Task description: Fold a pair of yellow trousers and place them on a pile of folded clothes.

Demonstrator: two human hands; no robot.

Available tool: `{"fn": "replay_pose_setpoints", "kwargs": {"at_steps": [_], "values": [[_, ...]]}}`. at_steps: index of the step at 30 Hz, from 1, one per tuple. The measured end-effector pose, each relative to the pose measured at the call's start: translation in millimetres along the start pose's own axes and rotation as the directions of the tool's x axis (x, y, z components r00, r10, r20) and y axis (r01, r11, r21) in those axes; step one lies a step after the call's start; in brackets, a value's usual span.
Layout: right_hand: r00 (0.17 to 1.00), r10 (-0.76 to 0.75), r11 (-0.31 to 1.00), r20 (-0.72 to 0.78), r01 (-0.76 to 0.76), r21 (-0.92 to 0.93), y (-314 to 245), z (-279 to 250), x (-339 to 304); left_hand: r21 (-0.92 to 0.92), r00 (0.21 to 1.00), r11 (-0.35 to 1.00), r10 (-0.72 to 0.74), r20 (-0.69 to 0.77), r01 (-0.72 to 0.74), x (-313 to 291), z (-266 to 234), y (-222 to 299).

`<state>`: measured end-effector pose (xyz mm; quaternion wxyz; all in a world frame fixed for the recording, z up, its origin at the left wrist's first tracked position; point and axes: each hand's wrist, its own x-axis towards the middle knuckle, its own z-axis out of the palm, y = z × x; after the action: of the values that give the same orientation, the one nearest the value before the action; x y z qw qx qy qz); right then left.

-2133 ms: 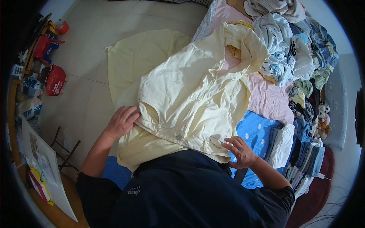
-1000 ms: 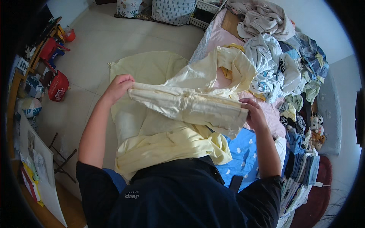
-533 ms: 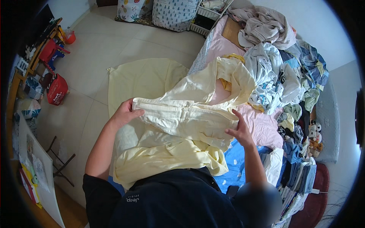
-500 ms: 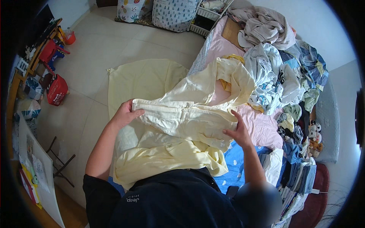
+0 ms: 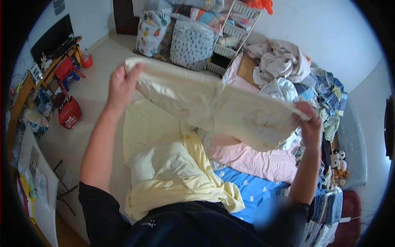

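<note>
Cream trousers hang stretched out in the air before me, blurred by motion. At the left end of the waistband, my left hand is closed, thumb over the cloth. The right end is pinched in my right hand, a little lower and farther right. A pale yellow cloth lies bunched over my lap, with a whitish piece of fabric on it. Another yellow stretch of cloth spreads out beyond, partly behind the trousers.
A pink sheet and a blue sheet cover the bed. Heaped clothes and folded garments line its right side. Two patterned storage bags and a white rack stand beyond. At left is a red bag.
Both hands have risen and moved forward and apart, lifting the trousers off my lap and the bed. The view has tilted up, showing more of the far wall and rack.
</note>
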<state>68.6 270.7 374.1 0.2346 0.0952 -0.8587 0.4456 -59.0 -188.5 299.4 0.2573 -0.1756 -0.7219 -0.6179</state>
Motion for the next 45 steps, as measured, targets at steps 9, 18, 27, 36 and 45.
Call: {"fn": "replay_pose_setpoints", "kwargs": {"at_steps": [9,18,27,36,45], "values": [[0.970,-0.221,0.951,0.105,0.190,0.243,-137.7,-63.1,143.6,0.007,0.998,0.999,0.034,0.051,-0.034,139.9,-104.6,191.9],[0.973,-0.176,0.927,0.148,0.113,0.358,-189.5,58.9,244.1,0.111,0.988,0.986,-0.135,0.070,0.126,122.0,-172.1,242.6],[0.841,-0.538,0.777,-0.054,0.519,0.355,-337.3,177.0,164.2,0.542,0.735,0.667,0.666,-0.128,-0.510,112.9,-34.1,258.4],[0.810,-0.557,0.734,0.183,0.377,0.565,-294.0,210.2,172.7,0.355,0.872,0.865,0.443,-0.209,-0.354,78.0,-25.4,205.6],[0.655,-0.646,0.587,0.393,0.096,0.804,-205.3,244.8,124.1,0.365,0.812,0.802,0.557,-0.173,-0.473,10.9,1.4,118.5]]}}
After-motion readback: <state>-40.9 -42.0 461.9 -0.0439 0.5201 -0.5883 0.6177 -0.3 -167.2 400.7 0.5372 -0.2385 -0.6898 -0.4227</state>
